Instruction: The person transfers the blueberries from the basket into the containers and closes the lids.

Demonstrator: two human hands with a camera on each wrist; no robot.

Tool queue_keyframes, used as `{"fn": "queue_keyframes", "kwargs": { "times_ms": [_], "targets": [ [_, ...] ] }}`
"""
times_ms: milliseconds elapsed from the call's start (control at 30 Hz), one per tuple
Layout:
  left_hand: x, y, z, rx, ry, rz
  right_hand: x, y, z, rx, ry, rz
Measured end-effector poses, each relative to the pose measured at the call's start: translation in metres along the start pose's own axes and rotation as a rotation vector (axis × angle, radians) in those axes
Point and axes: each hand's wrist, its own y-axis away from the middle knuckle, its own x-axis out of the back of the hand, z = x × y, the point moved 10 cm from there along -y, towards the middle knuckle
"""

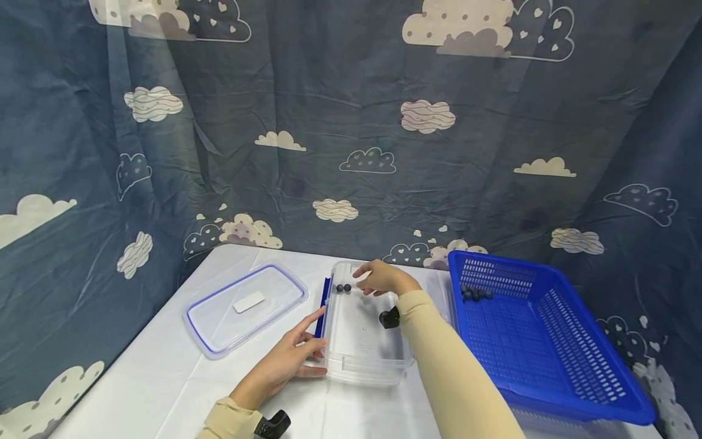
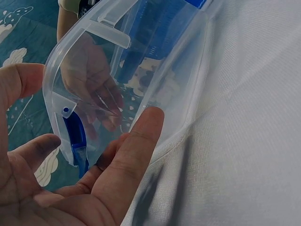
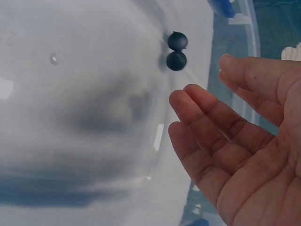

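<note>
A clear plastic storage box [image 1: 364, 341] with blue side latches stands on the white table. Two dark blueberries [image 1: 343, 288] lie side by side in it near its far left corner. My left hand [image 1: 287, 356] rests spread fingers against the box's left side, and in the left wrist view a fingertip meets the rim by a blue latch [image 2: 77, 134]. My right hand [image 1: 384, 277] hovers over the far end of the box, just right of the blueberries. In the right wrist view its fingers [image 3: 221, 127] are loosely extended, apart from the berries, with nothing between them.
A clear lid [image 1: 214, 323] with a blue seal and a white label lies left of the box. To the right is a blue plastic basket [image 1: 548, 268] with several dark blueberries [image 1: 476, 294] in its far left corner. A cloud-patterned curtain [image 1: 340, 91] hangs behind the table.
</note>
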Motion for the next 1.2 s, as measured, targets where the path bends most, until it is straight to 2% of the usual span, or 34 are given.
{"fn": "queue_keyframes", "kwargs": {
  "times_ms": [300, 700, 1200],
  "targets": [
    [0.000, 0.000, -0.001, 0.011, -0.010, 0.004, 0.025, 0.008, 0.001, 0.017, 0.024, 0.005],
    [-0.001, 0.001, 0.000, 0.019, -0.015, 0.005, 0.062, 0.021, 0.011, 0.052, -0.016, 0.038],
    [-0.001, 0.002, -0.001, 0.019, -0.015, 0.002, 0.104, 0.048, 0.040, 0.046, -0.008, 0.082]
  ]
}}
